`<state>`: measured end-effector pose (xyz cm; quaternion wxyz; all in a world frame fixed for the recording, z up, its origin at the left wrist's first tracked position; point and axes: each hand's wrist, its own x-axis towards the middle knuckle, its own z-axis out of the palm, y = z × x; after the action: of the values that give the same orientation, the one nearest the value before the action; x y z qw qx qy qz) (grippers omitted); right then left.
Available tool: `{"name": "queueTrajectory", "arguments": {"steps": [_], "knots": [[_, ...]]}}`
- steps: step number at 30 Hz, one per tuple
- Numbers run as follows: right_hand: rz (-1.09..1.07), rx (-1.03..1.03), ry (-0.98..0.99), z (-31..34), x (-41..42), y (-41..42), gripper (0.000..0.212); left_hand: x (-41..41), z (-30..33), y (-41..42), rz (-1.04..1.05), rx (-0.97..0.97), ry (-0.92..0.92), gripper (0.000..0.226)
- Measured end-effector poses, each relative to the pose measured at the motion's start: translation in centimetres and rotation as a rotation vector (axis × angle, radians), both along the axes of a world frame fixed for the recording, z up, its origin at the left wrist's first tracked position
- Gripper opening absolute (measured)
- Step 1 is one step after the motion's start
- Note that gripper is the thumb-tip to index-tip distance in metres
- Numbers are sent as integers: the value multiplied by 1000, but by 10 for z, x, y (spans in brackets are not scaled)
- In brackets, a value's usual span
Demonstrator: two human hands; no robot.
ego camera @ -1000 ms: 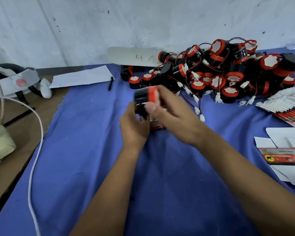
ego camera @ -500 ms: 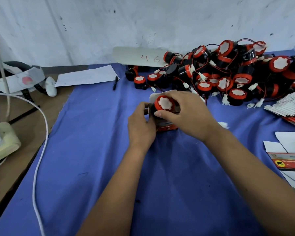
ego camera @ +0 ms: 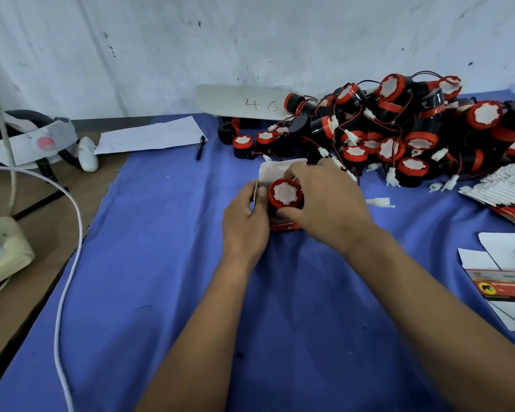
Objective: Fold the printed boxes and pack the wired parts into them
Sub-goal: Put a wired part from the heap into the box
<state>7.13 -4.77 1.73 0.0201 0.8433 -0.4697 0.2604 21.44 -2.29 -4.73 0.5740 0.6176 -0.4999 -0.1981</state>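
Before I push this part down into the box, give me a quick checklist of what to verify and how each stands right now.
1. Left hand holds the box by its side: ok.
2. Right hand grips the part: ok.
3. Part's white face up at the box mouth: ok.
4. Top flap open behind the part: ok.
5. Part's wire tucked inside: cannot tell, hidden by the hand.
6. Bottom flaps closed: cannot tell.

Two hands: left hand (ego camera: 244, 217), right hand (ego camera: 324, 203), sharing one wired part (ego camera: 284, 194) and one box (ego camera: 275, 173). Behind the box: one pen (ego camera: 200, 147), one paper sheet (ego camera: 152, 135), parts pile (ego camera: 399, 132) too tangled to count.
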Motion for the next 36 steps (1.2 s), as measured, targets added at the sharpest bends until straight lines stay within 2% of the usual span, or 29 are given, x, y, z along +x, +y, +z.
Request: {"name": "queueTrajectory", "arguments": {"steps": [4, 8, 11, 15, 18, 23, 26, 30, 36], "knots": [[-30, 16, 99, -1, 3, 2, 42, -1, -1, 0, -10, -3, 11, 27], [-40, 81, 233, 4, 1, 5, 44, 1, -3, -3, 5, 22, -17, 14], [-57, 135, 171, 18, -10, 8, 47, 1, -4, -3, 29, 42, -13, 8], [-173, 184, 253, 42, -37, 1, 22, -1, -2, -6, 78, 87, 18, 10], [-104, 149, 124, 53, -41, -1, 9, -2, -1, -7, 90, 107, 29, 16], [86, 80, -27, 36, -14, 5, 24, -6, 1, -5, 114, 92, 20, 20], [80, 29, -81, 18, -12, -4, 13, -6, 0, -3, 99, 80, 22, 15], [93, 59, -313, 8, -20, -12, 27, -5, 2, -3, 92, 80, 4, 14], [180, -4, -256, 20, -21, -14, 5, -9, 3, -5, 133, 83, 14, 14]]}}
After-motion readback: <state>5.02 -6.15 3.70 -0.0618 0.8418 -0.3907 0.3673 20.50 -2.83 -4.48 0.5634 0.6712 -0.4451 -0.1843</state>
